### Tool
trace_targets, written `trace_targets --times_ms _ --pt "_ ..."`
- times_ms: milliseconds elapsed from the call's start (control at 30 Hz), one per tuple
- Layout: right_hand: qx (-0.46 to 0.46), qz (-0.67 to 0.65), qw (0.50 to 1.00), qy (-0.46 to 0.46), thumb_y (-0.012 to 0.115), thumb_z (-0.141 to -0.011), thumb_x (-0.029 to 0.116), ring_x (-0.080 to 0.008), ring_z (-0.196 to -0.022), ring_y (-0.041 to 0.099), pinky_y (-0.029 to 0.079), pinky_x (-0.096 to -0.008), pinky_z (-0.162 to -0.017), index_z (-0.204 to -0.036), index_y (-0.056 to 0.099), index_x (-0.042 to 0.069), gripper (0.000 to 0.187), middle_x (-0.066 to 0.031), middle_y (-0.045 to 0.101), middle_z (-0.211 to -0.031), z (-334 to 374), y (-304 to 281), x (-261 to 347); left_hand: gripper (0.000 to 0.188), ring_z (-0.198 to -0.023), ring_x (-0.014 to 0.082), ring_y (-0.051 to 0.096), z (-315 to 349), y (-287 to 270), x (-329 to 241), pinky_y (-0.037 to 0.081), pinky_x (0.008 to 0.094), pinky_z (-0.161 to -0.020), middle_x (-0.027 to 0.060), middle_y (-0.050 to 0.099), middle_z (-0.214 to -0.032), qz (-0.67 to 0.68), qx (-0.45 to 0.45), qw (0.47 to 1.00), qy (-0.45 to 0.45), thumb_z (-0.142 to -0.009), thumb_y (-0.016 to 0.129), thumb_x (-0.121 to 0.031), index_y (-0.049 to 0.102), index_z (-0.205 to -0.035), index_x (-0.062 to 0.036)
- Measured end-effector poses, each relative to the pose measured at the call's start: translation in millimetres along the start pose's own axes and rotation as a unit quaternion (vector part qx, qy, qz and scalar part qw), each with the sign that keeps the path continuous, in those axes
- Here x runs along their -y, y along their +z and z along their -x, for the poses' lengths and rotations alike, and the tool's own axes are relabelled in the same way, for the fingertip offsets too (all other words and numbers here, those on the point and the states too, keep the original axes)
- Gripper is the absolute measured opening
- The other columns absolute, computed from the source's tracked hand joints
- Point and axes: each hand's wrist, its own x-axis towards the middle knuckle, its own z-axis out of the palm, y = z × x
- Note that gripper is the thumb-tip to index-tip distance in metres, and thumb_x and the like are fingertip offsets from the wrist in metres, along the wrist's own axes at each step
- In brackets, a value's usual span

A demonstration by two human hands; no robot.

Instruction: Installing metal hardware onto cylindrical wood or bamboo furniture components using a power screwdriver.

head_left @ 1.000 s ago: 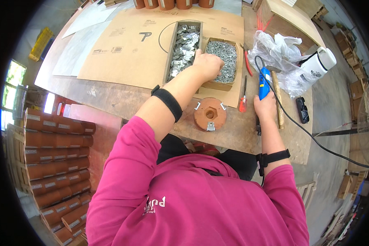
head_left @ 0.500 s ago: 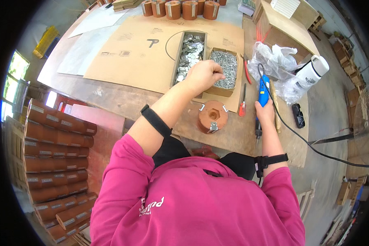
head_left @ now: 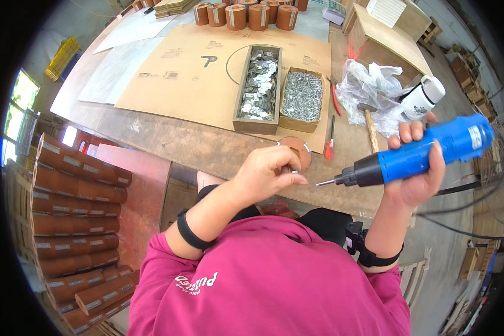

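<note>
My left hand (head_left: 269,175) is pinched shut over the front of the bench, with a small silvery screw mostly hidden between thumb and fingers. Behind it is a round brown block (head_left: 297,150), partly covered by the hand; two white metal clips show on its rim. My right hand (head_left: 417,179) grips a blue electric screwdriver (head_left: 437,150), raised and lying sideways. Its bit points left toward my left fingertips, a short gap away. Beyond the block stand an open box of screws (head_left: 301,95) and a wooden tray (head_left: 255,124) of flat metal pieces.
Right of the boxes lie red-handled pliers (head_left: 336,101), a red screwdriver (head_left: 331,143) and a hammer (head_left: 371,129). A plastic bag (head_left: 369,84) and white bottle (head_left: 424,98) stand farther right. Finished-looking brown cylinders (head_left: 259,17) line the back; more brown rolls (head_left: 78,204) are stacked left.
My left hand has come back from the screw box to the near side of the brown block. My right hand has lifted the electric screwdriver off the bench side and swung its bit leftward.
</note>
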Motion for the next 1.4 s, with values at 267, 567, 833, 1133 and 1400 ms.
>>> trace_targets --times_ms 267,567,833,1133,1400 --pt "0.047 0.024 0.998 -0.042 0.046 -0.081 0.023 -0.0179 -0.066 0.048 0.045 -0.0352 -0.060 -0.126 0.022 0.003 0.055 -0.0087 0.046 -0.077 26.4 23.6 -12.1 0.023 -0.065 0.0206 0.057 16.1 8.1 -3.7 0.044 0.0279 -0.059 0.0061 0.059 -0.069 -0.001 -0.031 0.999 0.025 -0.058 0.075 -0.007 0.055 -0.068 -0.0032" --pt "0.095 0.039 0.993 -0.060 0.051 -0.079 0.020 -0.0185 -0.063 0.048 0.045 -0.0350 -0.058 -0.126 0.021 0.005 0.058 -0.0089 0.046 -0.076 31.7 25.7 -15.7 0.021 -0.065 0.0214 0.058 18.0 13.0 1.0 0.045 0.0284 -0.058 0.0070 0.059 -0.069 -0.012 -0.044 0.997 0.055 -0.057 0.074 -0.005 0.058 -0.069 -0.0030" --pt "0.113 0.083 0.989 -0.050 0.056 -0.077 0.012 -0.0199 -0.066 0.050 0.046 -0.0347 -0.061 -0.126 0.020 0.005 0.060 -0.0093 0.048 -0.076 32.5 36.6 -22.6 0.021 -0.062 0.0191 0.057 16.5 21.1 7.3 0.044 0.0280 -0.057 0.0055 0.059 -0.068 0.036 -0.047 0.997 -0.058 -0.056 0.074 -0.002 0.057 -0.068 -0.0031" --pt "0.085 0.153 0.983 -0.058 0.053 -0.076 0.011 -0.0192 -0.064 0.049 0.046 -0.0348 -0.060 -0.123 0.023 0.002 0.057 -0.0099 0.047 -0.075 23.8 40.5 -39.9 0.026 -0.105 0.0277 0.042 15.2 9.0 3.7 0.029 0.0409 -0.090 0.0078 0.051 -0.111 -0.144 -0.034 0.988 0.051 -0.061 0.065 -0.002 0.059 -0.086 -0.0074" --pt "0.088 0.207 0.974 -0.038 0.051 -0.076 0.006 -0.0203 -0.066 0.050 0.047 -0.0363 -0.061 -0.122 0.024 0.001 0.054 -0.0110 0.048 -0.076 23.0 41.6 -53.7 0.033 -0.117 0.0329 0.033 23.0 17.8 20.0 0.017 0.0529 -0.096 0.0083 0.043 -0.123 -0.180 -0.032 0.983 0.011 -0.066 0.054 0.002 0.058 -0.096 -0.0093"
